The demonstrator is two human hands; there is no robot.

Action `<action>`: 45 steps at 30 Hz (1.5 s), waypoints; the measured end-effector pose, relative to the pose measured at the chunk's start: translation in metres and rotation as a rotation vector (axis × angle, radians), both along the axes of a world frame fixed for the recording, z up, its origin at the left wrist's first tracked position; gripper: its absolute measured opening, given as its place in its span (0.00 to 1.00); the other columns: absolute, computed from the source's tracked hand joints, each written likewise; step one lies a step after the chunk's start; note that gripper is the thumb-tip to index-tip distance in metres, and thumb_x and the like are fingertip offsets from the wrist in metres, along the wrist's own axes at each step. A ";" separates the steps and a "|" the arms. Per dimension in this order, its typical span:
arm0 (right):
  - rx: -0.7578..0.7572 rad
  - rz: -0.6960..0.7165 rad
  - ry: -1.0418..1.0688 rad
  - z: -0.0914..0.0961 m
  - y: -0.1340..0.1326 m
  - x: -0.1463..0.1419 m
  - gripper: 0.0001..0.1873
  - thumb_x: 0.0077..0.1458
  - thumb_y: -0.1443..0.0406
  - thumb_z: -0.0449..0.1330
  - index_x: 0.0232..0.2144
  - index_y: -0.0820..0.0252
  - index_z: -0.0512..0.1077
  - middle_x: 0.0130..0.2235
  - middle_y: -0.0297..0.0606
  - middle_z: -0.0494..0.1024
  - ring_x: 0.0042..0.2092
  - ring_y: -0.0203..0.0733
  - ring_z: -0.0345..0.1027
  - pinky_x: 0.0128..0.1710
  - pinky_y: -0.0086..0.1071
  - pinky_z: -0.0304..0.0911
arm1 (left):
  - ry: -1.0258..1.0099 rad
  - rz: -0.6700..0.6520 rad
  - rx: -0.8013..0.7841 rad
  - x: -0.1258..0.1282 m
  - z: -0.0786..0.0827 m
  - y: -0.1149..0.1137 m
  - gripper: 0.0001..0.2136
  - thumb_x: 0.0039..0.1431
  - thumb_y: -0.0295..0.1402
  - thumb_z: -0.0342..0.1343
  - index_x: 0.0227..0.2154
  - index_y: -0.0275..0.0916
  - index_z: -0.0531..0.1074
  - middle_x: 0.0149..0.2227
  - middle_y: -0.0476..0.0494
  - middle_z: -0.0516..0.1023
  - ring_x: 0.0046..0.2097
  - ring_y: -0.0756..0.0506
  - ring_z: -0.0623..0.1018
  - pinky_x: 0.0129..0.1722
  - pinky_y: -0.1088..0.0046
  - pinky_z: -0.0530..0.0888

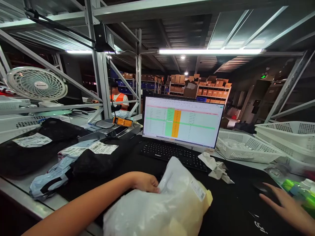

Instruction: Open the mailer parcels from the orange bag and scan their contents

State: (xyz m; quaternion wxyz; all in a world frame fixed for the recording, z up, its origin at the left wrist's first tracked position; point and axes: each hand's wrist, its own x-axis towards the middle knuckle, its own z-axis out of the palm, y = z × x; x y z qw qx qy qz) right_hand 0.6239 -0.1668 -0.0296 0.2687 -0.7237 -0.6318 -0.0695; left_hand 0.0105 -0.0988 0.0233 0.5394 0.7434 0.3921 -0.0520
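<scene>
In front of me on the black desk mat lies a bulky whitish translucent plastic bag (157, 206) with a small printed label (198, 190) and something yellowish inside. My left hand (146, 182) is closed on the bag's upper left edge, its fingers curled into the plastic. At the right, my right hand (283, 200) rests over a dark computer mouse (267, 191), fingers stretched out and slightly blurred. Beyond the bag are a black keyboard (167, 153) and a lit monitor (183, 121) showing a spreadsheet with green and orange columns.
Black labelled parcels (95, 160) and a grey-blue plastic package (51, 180) lie at the left. Crumpled white paper (216, 167) sits beside the keyboard. White baskets (246, 147) and a green bottle (300, 193) stand right. Behind are a fan (36, 83) and a person in an orange vest (119, 98).
</scene>
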 end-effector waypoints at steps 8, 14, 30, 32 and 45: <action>0.166 0.121 -0.054 -0.057 0.048 0.039 0.37 0.48 0.43 0.57 0.52 0.61 0.72 0.51 0.53 0.73 0.53 0.64 0.69 0.55 0.54 0.66 | -0.021 0.275 0.491 -0.016 0.014 0.019 0.20 0.60 0.53 0.50 0.34 0.38 0.73 0.25 0.49 0.75 0.27 0.47 0.74 0.28 0.73 0.67; 0.188 0.082 -0.036 -0.058 0.036 0.039 0.30 0.49 0.46 0.57 0.48 0.58 0.72 0.51 0.53 0.73 0.53 0.64 0.69 0.55 0.55 0.65 | 0.136 0.414 1.164 0.020 0.010 0.065 0.09 0.62 0.35 0.52 0.39 0.38 0.74 0.42 0.39 0.78 0.46 0.41 0.76 0.47 0.66 0.71; 0.161 -0.084 -0.089 -0.067 0.026 0.055 0.32 0.51 0.49 0.52 0.52 0.63 0.67 0.49 0.56 0.71 0.52 0.64 0.68 0.54 0.53 0.64 | 0.476 0.608 1.354 0.018 -0.044 0.105 0.22 0.66 0.42 0.50 0.59 0.40 0.69 0.67 0.31 0.61 0.67 0.32 0.61 0.64 0.44 0.57; 0.145 -0.086 -0.097 -0.065 0.024 0.054 0.31 0.54 0.48 0.51 0.53 0.63 0.66 0.49 0.56 0.71 0.53 0.65 0.67 0.55 0.53 0.63 | 0.503 0.581 1.327 0.016 -0.044 0.106 0.21 0.66 0.43 0.50 0.58 0.43 0.70 0.67 0.32 0.61 0.67 0.32 0.61 0.63 0.44 0.58; 0.062 0.043 -0.061 -0.049 0.016 0.037 0.25 0.56 0.51 0.54 0.53 0.50 0.69 0.55 0.47 0.68 0.57 0.57 0.66 0.57 0.46 0.62 | 0.558 0.528 1.269 0.016 -0.039 0.100 0.23 0.67 0.44 0.49 0.61 0.41 0.67 0.64 0.29 0.66 0.64 0.33 0.65 0.61 0.48 0.62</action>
